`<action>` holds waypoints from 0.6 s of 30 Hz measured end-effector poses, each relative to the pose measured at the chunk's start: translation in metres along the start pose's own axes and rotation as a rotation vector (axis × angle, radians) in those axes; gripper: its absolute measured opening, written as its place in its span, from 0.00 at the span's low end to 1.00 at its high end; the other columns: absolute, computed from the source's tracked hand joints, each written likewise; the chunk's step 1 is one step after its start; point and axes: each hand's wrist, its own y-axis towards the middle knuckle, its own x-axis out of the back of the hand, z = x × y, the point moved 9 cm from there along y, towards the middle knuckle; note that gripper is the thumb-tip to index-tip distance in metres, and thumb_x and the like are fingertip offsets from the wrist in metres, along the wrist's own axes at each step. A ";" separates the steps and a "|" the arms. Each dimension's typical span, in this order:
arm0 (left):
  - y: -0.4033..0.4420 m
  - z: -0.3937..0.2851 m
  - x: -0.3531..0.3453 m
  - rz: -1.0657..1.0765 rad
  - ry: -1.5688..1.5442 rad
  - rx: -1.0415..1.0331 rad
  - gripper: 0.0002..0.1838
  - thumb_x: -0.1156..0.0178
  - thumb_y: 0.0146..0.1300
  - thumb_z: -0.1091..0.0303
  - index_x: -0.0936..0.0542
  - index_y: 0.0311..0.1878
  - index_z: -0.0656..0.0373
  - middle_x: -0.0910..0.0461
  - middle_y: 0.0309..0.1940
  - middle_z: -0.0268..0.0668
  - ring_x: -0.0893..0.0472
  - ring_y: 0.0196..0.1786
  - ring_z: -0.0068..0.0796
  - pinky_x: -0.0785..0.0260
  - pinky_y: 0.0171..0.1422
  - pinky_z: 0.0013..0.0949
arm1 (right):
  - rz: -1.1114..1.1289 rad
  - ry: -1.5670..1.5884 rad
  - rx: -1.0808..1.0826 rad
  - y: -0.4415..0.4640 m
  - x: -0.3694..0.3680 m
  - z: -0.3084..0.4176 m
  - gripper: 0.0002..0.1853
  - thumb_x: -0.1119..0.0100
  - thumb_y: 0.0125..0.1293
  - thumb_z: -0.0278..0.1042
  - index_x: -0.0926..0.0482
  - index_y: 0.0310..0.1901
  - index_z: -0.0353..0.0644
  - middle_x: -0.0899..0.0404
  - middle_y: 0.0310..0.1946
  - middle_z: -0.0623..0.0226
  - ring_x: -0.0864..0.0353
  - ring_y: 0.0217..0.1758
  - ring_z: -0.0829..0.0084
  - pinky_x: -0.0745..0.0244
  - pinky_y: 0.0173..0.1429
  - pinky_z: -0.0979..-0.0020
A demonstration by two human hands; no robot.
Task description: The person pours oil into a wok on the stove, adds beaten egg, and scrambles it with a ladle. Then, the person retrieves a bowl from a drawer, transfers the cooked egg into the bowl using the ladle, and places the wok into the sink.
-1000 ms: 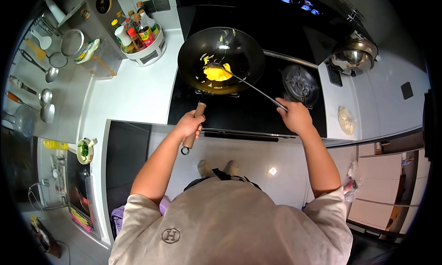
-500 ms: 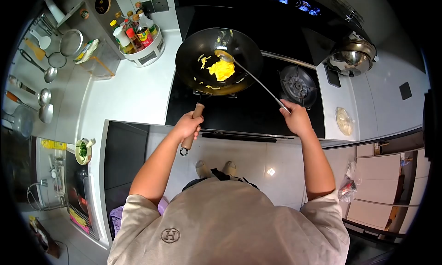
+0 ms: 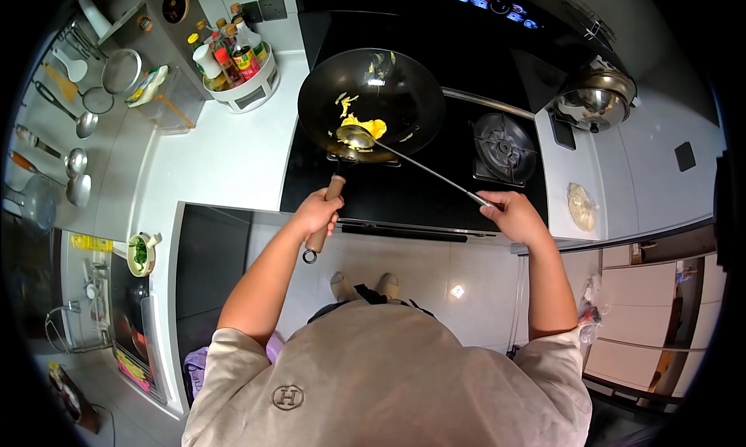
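Note:
A dark wok (image 3: pixel 412 97) sits on the left burner of the black cooktop. My left hand (image 3: pixel 317 212) is closed around its wooden handle (image 3: pixel 335 187), which points toward me. In my right hand (image 3: pixel 514 214) is the end of a long metal ladle (image 3: pixel 427 173), gripped by closed fingers. The ladle's bowl rests low in the wok, at the near left side, against a lump of yellow scrambled egg (image 3: pixel 374 126) and partly covering it. Small egg scraps (image 3: pixel 346 104) cling to the wok's left and far walls.
Right of the wok is a second burner (image 3: pixel 505 146). Sauce bottles stand in a white round rack (image 3: pixel 252 90) at the back left. A steel pot (image 3: pixel 594 101) and a bagged item (image 3: pixel 580 206) lie on the right. A bowl of chopped greens (image 3: pixel 141 254) sits on the left counter.
The ladle's bowl has moved from the far side of the egg to its near left side. My right hand has shifted right and toward me. My left hand stays put.

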 end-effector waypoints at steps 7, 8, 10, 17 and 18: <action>0.003 0.002 0.002 0.009 0.009 -0.011 0.07 0.46 0.65 0.65 0.31 0.42 0.54 0.32 0.17 0.29 0.33 0.15 0.19 0.35 0.19 0.28 | -0.357 -0.294 0.002 0.011 0.009 0.002 0.16 0.40 0.63 0.37 0.18 0.53 0.47 0.17 0.36 0.49 0.17 0.41 0.51 0.22 0.49 0.60; 0.003 0.002 0.002 0.011 0.005 -0.008 0.06 0.46 0.65 0.65 0.30 0.41 0.54 0.32 0.17 0.29 0.32 0.15 0.20 0.34 0.19 0.28 | -0.391 -0.346 -0.010 0.013 0.008 0.004 0.16 0.40 0.63 0.37 0.18 0.53 0.48 0.17 0.36 0.49 0.17 0.41 0.50 0.22 0.49 0.59; 0.002 0.000 0.002 0.014 -0.002 -0.004 0.06 0.46 0.65 0.65 0.30 0.41 0.54 0.31 0.18 0.30 0.31 0.16 0.21 0.33 0.19 0.29 | -0.418 -0.441 -0.034 0.018 -0.001 0.007 0.17 0.41 0.63 0.38 0.19 0.53 0.50 0.16 0.36 0.52 0.17 0.39 0.50 0.21 0.47 0.56; 0.004 0.001 0.004 0.025 0.002 -0.009 0.06 0.47 0.65 0.65 0.30 0.40 0.54 0.31 0.18 0.29 0.32 0.16 0.20 0.34 0.19 0.28 | -0.186 -0.071 0.035 0.021 -0.024 0.024 0.18 0.38 0.64 0.36 0.20 0.55 0.44 0.17 0.40 0.48 0.17 0.43 0.51 0.23 0.50 0.62; 0.004 0.001 0.004 0.020 0.002 -0.009 0.06 0.46 0.64 0.65 0.30 0.41 0.54 0.32 0.17 0.29 0.32 0.15 0.20 0.35 0.18 0.28 | -0.153 -0.019 0.034 0.020 -0.024 0.024 0.18 0.38 0.64 0.36 0.20 0.55 0.44 0.17 0.41 0.48 0.16 0.44 0.52 0.23 0.51 0.63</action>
